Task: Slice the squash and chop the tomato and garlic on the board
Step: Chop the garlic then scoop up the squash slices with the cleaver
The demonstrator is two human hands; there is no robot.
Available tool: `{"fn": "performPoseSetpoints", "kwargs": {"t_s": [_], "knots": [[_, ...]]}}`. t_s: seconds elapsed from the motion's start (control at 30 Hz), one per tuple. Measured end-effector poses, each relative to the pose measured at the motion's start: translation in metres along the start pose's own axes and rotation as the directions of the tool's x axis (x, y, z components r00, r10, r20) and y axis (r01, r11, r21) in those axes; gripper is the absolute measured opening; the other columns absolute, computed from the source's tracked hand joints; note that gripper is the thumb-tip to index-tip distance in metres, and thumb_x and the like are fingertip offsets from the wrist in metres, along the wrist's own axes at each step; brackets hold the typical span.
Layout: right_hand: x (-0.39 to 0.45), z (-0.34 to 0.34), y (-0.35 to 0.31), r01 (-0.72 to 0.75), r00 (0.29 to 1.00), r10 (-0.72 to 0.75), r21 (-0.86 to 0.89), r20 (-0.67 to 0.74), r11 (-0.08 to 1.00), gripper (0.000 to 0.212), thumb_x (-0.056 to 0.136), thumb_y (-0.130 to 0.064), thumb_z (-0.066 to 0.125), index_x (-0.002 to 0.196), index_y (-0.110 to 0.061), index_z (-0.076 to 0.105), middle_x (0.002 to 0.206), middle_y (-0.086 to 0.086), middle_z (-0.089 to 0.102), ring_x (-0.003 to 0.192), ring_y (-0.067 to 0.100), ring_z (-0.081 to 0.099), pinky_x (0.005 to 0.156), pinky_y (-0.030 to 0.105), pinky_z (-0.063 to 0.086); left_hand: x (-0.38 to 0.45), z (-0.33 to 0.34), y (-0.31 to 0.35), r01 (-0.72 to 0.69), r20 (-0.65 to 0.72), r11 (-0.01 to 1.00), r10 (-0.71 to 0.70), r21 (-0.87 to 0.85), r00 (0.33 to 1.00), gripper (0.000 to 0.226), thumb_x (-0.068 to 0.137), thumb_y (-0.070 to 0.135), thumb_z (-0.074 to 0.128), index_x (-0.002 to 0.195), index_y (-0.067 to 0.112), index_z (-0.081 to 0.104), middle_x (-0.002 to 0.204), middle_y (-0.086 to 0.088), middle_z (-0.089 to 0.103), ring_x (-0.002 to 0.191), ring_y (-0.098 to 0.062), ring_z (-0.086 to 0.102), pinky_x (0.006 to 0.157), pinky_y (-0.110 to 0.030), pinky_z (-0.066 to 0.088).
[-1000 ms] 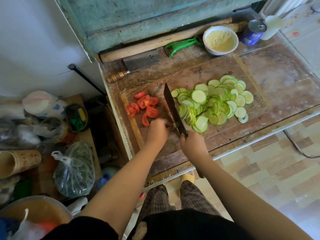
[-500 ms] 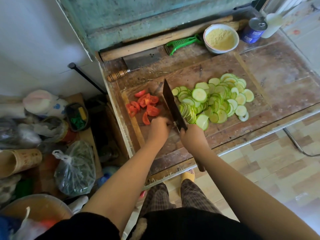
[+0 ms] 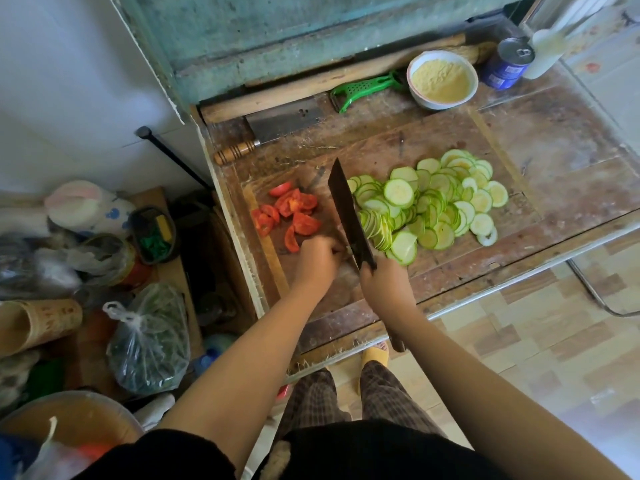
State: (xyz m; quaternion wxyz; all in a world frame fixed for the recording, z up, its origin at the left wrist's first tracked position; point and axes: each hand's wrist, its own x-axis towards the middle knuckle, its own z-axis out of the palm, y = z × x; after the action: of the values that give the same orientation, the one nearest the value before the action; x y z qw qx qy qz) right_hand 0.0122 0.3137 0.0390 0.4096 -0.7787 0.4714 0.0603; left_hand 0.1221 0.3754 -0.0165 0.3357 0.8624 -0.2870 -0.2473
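Observation:
On the worn wooden board [image 3: 388,147], a heap of thin green-rimmed squash slices [image 3: 433,202] lies at the right and red tomato wedges [image 3: 289,214] at the left. My right hand [image 3: 384,282] grips the handle of a dark cleaver [image 3: 348,213], whose blade stands edge-down between the two piles. My left hand [image 3: 317,259] sits just left of the blade with curled fingers over something small on the board; what it holds is hidden. No garlic is plainly visible.
A second cleaver with a wooden handle [image 3: 277,128], a green peeler [image 3: 363,90], a bowl of yellow powder [image 3: 441,79] and a blue can [image 3: 509,62] line the table's back. Bags, a basket and tubs [image 3: 145,341] crowd the floor at the left.
Both hands and the cleaver stay at the same spot on the board, with only small shifts of the blade. The piles have not moved.

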Motion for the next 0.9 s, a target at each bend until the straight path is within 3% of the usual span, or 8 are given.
{"fn": "performPoseSetpoints", "kwargs": {"t_s": [0.13,0.23,0.37,0.47,0.57,0.63,0.8,0.9], "knots": [[-0.024,0.004,0.020,0.052,0.997,-0.053,-0.026,-0.047,0.998,0.022,0.097,-0.018,0.045,0.096,-0.003,0.061,0.060,0.001,0.052,0.057,0.020,0.052,0.049,0.027,0.035,0.001,0.000,-0.001,-0.004,0.006,1.000,0.004,-0.015,1.000,0.016,0.079,-0.001,0.063,0.084,0.007,0.076,0.089,-0.008,0.074,0.086,-0.021,0.067,0.079,-0.025,0.049],[-0.011,0.002,0.011,0.040,0.999,-0.040,-0.049,-0.005,0.998,0.020,0.096,-0.016,0.044,0.091,-0.004,0.059,0.060,0.000,0.050,0.058,0.021,0.051,0.051,0.027,0.036,0.002,0.001,0.000,0.010,0.005,1.000,-0.010,-0.021,1.000,0.015,0.078,0.000,0.064,0.081,0.008,0.076,0.086,-0.008,0.074,0.083,-0.021,0.067,0.075,-0.027,0.049],[0.010,0.003,-0.005,0.012,1.000,-0.010,-0.061,0.026,0.998,0.017,0.095,-0.015,0.043,0.098,-0.006,0.057,0.073,0.003,0.053,0.070,0.024,0.052,0.056,0.024,0.038,0.002,0.000,0.001,0.003,0.016,1.000,-0.003,0.007,1.000,0.010,0.079,0.003,0.067,0.082,0.006,0.076,0.084,-0.010,0.073,0.080,-0.021,0.066,0.064,-0.019,0.038],[-0.011,0.003,0.007,0.040,0.999,-0.040,-0.001,-0.027,0.999,0.015,0.096,-0.016,0.044,0.092,-0.007,0.055,0.065,0.004,0.054,0.064,0.027,0.055,0.046,0.027,0.035,0.000,-0.001,0.000,-0.001,0.029,1.000,0.001,0.013,1.000,0.011,0.081,0.005,0.066,0.086,0.006,0.076,0.088,-0.011,0.073,0.086,-0.024,0.067,0.077,-0.028,0.049],[-0.030,0.003,0.020,0.044,0.997,-0.045,-0.008,-0.060,0.999,0.022,0.096,-0.018,0.047,0.103,-0.002,0.061,0.076,0.016,0.064,0.072,0.035,0.061,0.059,0.036,0.047,-0.001,-0.003,0.000,-0.033,0.054,0.997,0.030,0.063,0.998,0.014,0.083,0.005,0.064,0.092,0.004,0.075,0.095,-0.014,0.073,0.092,-0.028,0.067,0.086,-0.033,0.050],[-0.028,0.003,0.019,0.028,0.999,-0.029,-0.022,-0.035,0.999,0.023,0.096,-0.018,0.046,0.102,-0.001,0.062,0.072,0.011,0.060,0.068,0.032,0.059,0.058,0.034,0.044,-0.001,-0.002,0.000,-0.037,0.067,0.997,0.033,0.061,0.997,0.016,0.084,0.004,0.062,0.094,0.004,0.075,0.097,-0.015,0.072,0.094,-0.029,0.066,0.088,-0.031,0.048],[0.004,0.001,-0.005,0.000,0.999,0.004,-0.071,0.050,0.997,0.020,0.095,-0.015,0.043,0.093,-0.004,0.059,0.073,0.006,0.056,0.066,0.023,0.054,0.059,0.027,0.041,-0.002,-0.003,-0.001,-0.044,0.041,0.998,0.042,0.054,0.998,0.013,0.082,0.007,0.065,0.090,0.006,0.076,0.091,-0.013,0.073,0.087,-0.027,0.067,0.074,-0.026,0.046],[-0.001,0.001,-0.001,0.017,1.000,-0.017,-0.026,0.020,1.000,0.015,0.096,-0.015,0.043,0.086,-0.010,0.053,0.061,-0.001,0.050,0.052,0.013,0.047,0.045,0.023,0.034,-0.001,-0.002,-0.001,-0.025,0.011,0.999,0.024,0.020,1.000,0.012,0.082,0.006,0.066,0.090,0.006,0.075,0.092,-0.012,0.073,0.087,-0.024,0.066,0.072,-0.020,0.040]]}}
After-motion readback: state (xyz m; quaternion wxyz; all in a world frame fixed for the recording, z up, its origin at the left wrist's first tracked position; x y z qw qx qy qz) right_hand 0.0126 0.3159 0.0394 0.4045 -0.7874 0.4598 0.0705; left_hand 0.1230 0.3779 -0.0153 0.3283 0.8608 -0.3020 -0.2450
